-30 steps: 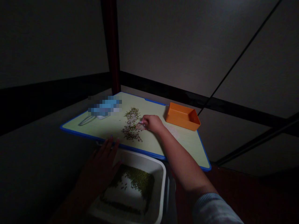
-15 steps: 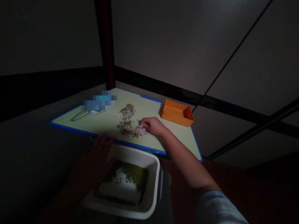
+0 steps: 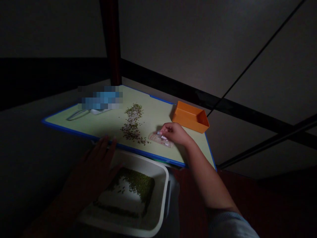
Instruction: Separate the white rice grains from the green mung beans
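Observation:
My right hand (image 3: 174,133) is closed, its fingers pinching a thin translucent plastic card (image 3: 158,140) with white marks, flat on or just above the pale board (image 3: 101,127). Left of the card, small green and brown grains (image 3: 133,123) lie scattered in a strip, which look like mung beans. In shadow, my left hand (image 3: 95,162) is stretched out with nothing in it, fingertips by the board's blue front edge. Under it stands a white basin (image 3: 162,191) with more green grains along its bottom; the hand hides the basin's left side.
An orange open box (image 3: 190,116) stands at the board's back right corner. On the left lies a blurred-out blue item (image 3: 101,99) with a thin loop beside it. Dark walls close in behind the board, and a reddish floor (image 3: 195,205) shows at the lower right.
My right hand has moved right with the plastic card, away from the grains. More of the card now shows. My left hand stays stretched out by the board's edge; the view has shifted slightly.

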The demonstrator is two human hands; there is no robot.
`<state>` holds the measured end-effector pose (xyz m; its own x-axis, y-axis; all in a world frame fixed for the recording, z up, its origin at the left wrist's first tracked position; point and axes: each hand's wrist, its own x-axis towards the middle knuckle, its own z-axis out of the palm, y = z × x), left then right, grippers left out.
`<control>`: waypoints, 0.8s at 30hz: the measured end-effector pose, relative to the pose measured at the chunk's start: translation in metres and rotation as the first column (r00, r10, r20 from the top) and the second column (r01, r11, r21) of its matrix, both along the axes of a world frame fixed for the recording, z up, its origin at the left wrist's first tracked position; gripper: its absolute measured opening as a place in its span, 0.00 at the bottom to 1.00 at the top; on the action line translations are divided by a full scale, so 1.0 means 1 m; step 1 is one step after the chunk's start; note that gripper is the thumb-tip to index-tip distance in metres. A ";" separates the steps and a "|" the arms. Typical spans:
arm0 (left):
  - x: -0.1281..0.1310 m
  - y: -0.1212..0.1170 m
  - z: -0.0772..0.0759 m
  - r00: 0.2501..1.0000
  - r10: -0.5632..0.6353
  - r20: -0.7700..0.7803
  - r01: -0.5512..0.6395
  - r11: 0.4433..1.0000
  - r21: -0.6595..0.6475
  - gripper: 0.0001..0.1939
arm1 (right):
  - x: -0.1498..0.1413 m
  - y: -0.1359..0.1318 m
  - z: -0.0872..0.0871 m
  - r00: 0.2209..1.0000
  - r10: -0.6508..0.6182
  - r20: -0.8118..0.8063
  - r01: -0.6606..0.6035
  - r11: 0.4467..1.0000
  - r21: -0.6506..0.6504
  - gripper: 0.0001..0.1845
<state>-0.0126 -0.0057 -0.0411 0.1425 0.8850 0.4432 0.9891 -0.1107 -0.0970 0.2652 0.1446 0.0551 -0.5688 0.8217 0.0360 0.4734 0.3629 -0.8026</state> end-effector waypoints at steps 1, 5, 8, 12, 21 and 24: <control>0.000 -0.001 0.002 1.000 -0.003 -0.003 0.003 1.000 -0.004 0.41 | 0.001 0.000 0.000 1.000 -0.005 -0.010 0.005 1.000 -0.007 0.11; 0.000 -0.003 0.007 1.000 -0.010 -0.010 0.010 1.000 -0.017 0.39 | 0.000 0.000 0.001 1.000 -0.016 0.004 0.016 1.000 -0.020 0.12; -0.002 -0.003 0.007 1.000 -0.012 -0.013 0.011 1.000 -0.024 0.39 | 0.000 0.000 -0.001 0.999 0.002 0.034 -0.001 1.000 -0.020 0.11; -0.005 -0.003 0.006 1.000 -0.011 -0.006 0.011 0.999 -0.040 0.39 | 0.001 0.001 -0.002 0.997 0.012 0.080 -0.013 1.000 0.011 0.09; -0.005 -0.004 0.010 1.000 -0.020 -0.007 0.020 0.999 -0.033 0.39 | -0.007 -0.009 0.000 0.995 0.058 0.085 -0.057 0.998 -0.012 0.11; -0.004 -0.004 0.009 1.000 -0.018 -0.006 0.018 0.999 -0.038 0.40 | -0.011 -0.014 0.000 0.993 0.084 0.086 -0.082 0.996 -0.024 0.10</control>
<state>-0.0171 -0.0095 -0.0324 0.1609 0.8986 0.4083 0.9864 -0.1319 -0.0983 0.2541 0.1308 0.0556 -0.6351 0.7717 -0.0327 0.5109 0.3880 -0.7671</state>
